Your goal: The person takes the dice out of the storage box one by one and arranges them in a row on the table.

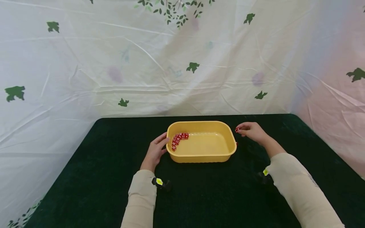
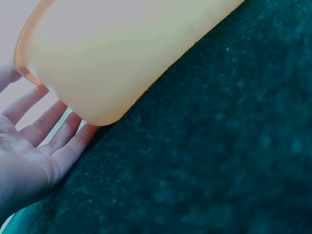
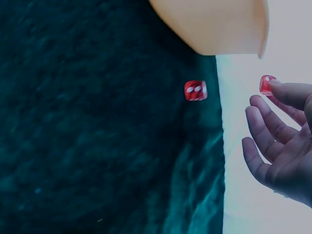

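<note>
A yellow plastic basin [image 1: 202,159] sits on the dark green cloth. Inside it, along the left end and back, lie several red dice with white pips [image 1: 177,138]. My left hand [image 1: 156,148] holds the basin's left end, thumb at the rim and fingers against the outer wall [image 2: 112,63]. Off the right end, my right hand [image 1: 252,131] pinches one red die [image 3: 266,85] between thumb and fingertips; its other fingers are loosely bent. Another red die [image 3: 195,90] lies on the cloth close to the basin's right end, mostly hidden by the basin in the head view.
The dark green cloth [image 1: 94,177] covers the table around the basin. A white sheet with green leaf prints [image 1: 159,79] hangs behind and at the sides. Each wrist carries a small black camera, such as the one on the left [image 1: 163,184].
</note>
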